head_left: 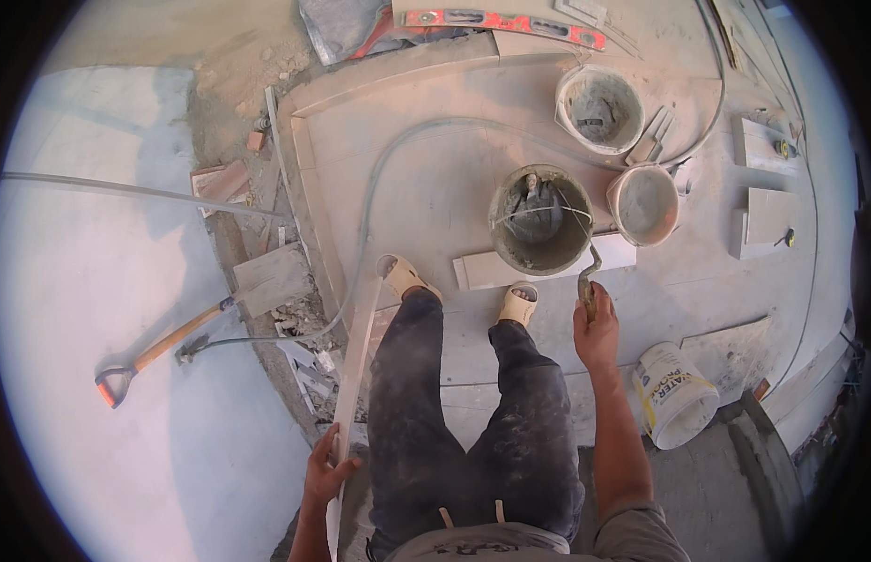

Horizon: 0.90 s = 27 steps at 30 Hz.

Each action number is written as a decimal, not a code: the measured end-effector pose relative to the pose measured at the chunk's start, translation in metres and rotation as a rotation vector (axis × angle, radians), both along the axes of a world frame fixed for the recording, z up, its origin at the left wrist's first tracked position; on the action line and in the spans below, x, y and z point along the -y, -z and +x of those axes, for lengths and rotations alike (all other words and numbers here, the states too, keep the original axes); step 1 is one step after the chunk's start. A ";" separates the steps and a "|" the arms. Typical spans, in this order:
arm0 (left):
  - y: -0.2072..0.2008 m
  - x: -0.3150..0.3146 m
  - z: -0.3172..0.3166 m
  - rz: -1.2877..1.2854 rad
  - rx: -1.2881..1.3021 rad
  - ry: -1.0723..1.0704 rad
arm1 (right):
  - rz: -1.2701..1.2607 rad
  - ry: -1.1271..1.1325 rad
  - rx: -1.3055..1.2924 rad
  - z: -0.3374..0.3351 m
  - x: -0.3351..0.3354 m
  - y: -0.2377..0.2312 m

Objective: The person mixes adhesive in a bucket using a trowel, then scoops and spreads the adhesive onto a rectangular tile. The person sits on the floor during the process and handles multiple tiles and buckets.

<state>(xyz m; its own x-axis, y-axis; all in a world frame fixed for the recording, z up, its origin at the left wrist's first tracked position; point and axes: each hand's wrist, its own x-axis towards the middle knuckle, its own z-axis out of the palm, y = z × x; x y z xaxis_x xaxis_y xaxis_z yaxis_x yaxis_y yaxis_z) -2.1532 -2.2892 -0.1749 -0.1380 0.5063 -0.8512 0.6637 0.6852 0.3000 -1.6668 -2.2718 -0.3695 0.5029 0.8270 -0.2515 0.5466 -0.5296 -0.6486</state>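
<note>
Curling left fingers [321, 453] round a bar [357, 347] near the floor's [431, 206] left edge, I clench a cranked tool [586, 279] in right fingers [602, 307].

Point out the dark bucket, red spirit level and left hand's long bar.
Dark bucket [529, 254], head view, its inner wall.
Red spirit level [505, 22], head view, middle of body.
Long bar [351, 375], head view, upper half.

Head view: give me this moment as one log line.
left hand: holding long pale bar | right hand: gripping handled tool | dark bucket: upright, grey material inside
</note>
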 end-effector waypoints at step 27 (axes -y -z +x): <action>0.123 -0.368 -0.059 -0.065 0.275 0.215 | -0.902 0.012 0.099 -0.082 -0.103 0.004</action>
<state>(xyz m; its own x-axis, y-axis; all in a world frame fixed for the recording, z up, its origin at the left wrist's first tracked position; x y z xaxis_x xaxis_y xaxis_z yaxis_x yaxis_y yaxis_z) -2.2124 -1.9209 -0.2983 0.2050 0.4428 -0.8729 0.6951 0.5620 0.4483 -1.7484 -2.1688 -0.3738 0.5641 0.3315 -0.7563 0.5693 -0.8195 0.0654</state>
